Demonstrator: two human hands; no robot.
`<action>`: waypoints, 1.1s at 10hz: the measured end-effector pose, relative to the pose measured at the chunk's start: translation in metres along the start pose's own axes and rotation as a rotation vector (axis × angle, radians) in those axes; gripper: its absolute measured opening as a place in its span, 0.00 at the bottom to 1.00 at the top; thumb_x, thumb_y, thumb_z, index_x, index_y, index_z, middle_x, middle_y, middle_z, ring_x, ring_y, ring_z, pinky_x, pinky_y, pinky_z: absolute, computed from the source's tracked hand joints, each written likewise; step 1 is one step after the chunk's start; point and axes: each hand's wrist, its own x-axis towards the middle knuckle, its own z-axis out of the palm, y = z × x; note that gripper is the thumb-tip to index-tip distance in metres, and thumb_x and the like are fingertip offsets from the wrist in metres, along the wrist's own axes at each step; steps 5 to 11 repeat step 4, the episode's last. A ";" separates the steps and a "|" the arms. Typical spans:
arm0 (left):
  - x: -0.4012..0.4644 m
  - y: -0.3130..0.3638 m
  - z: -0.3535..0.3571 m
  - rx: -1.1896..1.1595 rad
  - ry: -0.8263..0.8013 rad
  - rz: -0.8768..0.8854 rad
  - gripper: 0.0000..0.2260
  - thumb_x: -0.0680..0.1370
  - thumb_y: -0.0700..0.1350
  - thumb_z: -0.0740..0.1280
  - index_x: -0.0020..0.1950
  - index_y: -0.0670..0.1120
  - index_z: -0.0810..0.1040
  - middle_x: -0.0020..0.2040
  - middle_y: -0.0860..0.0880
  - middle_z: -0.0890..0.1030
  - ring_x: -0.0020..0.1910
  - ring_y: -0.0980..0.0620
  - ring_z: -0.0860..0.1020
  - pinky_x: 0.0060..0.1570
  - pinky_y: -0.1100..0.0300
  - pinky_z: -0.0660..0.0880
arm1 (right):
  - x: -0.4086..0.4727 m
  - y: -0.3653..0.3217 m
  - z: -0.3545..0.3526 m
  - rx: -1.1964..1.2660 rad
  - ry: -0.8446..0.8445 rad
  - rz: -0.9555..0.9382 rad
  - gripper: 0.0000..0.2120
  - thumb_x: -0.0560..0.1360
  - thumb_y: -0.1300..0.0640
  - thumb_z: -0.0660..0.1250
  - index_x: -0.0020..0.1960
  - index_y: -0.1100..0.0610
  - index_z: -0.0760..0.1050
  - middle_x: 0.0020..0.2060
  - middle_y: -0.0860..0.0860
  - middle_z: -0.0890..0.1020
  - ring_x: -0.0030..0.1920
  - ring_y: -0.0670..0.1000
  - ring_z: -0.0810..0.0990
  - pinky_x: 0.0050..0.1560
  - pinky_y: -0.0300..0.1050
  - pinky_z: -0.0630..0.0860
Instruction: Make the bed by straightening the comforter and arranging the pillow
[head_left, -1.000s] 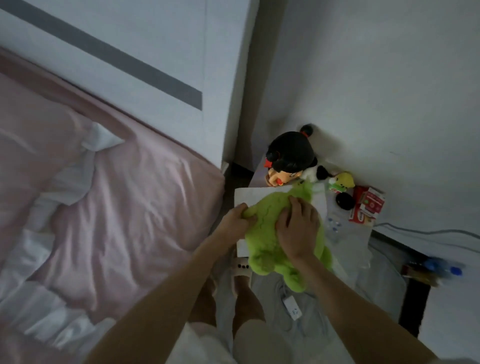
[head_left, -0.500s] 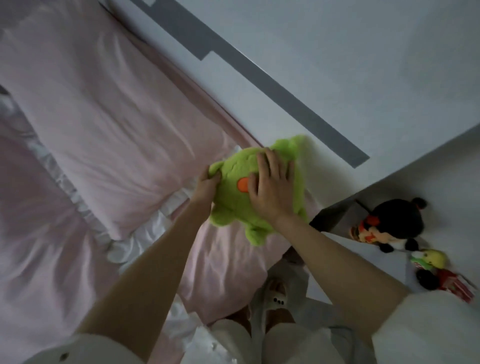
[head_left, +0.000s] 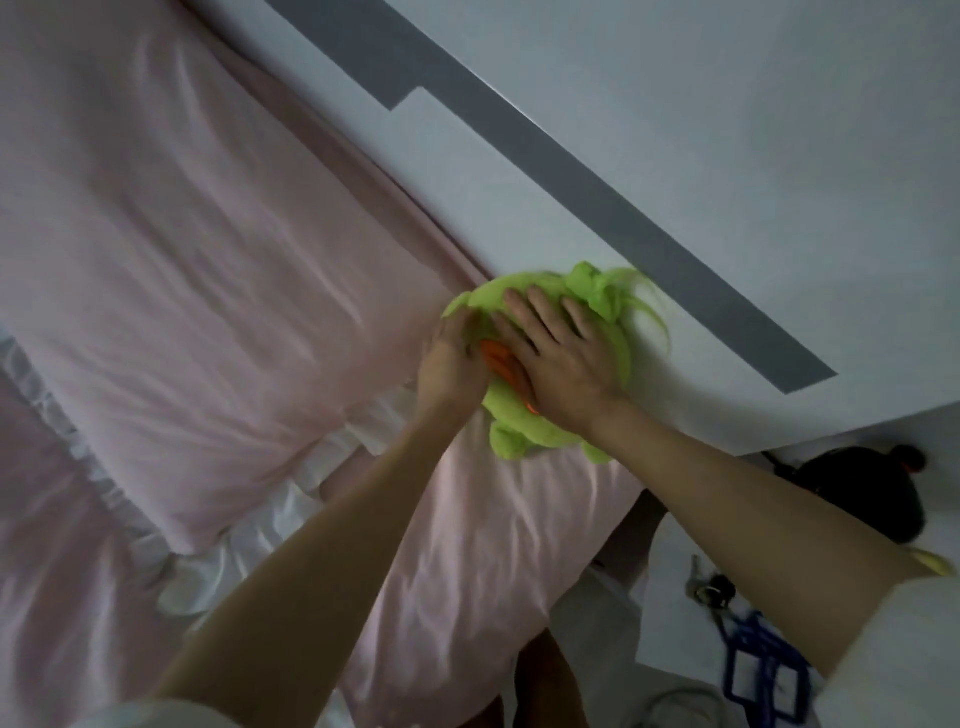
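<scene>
A green plush toy (head_left: 524, 436) with an orange patch sits at the head of the bed, against the white headboard (head_left: 597, 218). Both hands hold it: my left hand (head_left: 452, 364) grips its left side, and my right hand (head_left: 561, 358) lies flat over its front, fingers spread. A pink pillow (head_left: 208, 270) with a white ruffled edge lies just left of the toy. Pink bedding (head_left: 483, 551) covers the mattress corner below the toy. The toy's top is blurred.
A grey stripe (head_left: 623, 208) runs across the headboard. At the right stands a white bedside table (head_left: 670, 623) with a black-haired doll (head_left: 857, 499), keys (head_left: 711, 587) and a blue object (head_left: 763, 665). My legs show between bed and table.
Both hands carried the green toy from the bedside table over to the bed and up against the headboard beside the pillow. My view swung left toward the bed.
</scene>
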 end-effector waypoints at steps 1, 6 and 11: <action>0.008 -0.015 0.006 0.092 -0.196 0.034 0.26 0.77 0.33 0.57 0.75 0.40 0.55 0.76 0.41 0.58 0.76 0.45 0.56 0.74 0.57 0.54 | 0.015 -0.003 0.004 -0.004 -0.112 0.010 0.23 0.77 0.46 0.52 0.67 0.54 0.71 0.67 0.53 0.74 0.68 0.54 0.71 0.67 0.53 0.58; 0.019 0.024 -0.046 0.175 -0.095 -0.101 0.16 0.77 0.37 0.60 0.65 0.39 0.72 0.64 0.38 0.76 0.64 0.40 0.74 0.63 0.53 0.68 | 0.031 0.005 -0.040 0.251 -0.433 -0.036 0.21 0.77 0.50 0.54 0.67 0.53 0.70 0.71 0.53 0.67 0.73 0.55 0.62 0.71 0.53 0.58; 0.019 0.024 -0.046 0.175 -0.095 -0.101 0.16 0.77 0.37 0.60 0.65 0.39 0.72 0.64 0.38 0.76 0.64 0.40 0.74 0.63 0.53 0.68 | 0.031 0.005 -0.040 0.251 -0.433 -0.036 0.21 0.77 0.50 0.54 0.67 0.53 0.70 0.71 0.53 0.67 0.73 0.55 0.62 0.71 0.53 0.58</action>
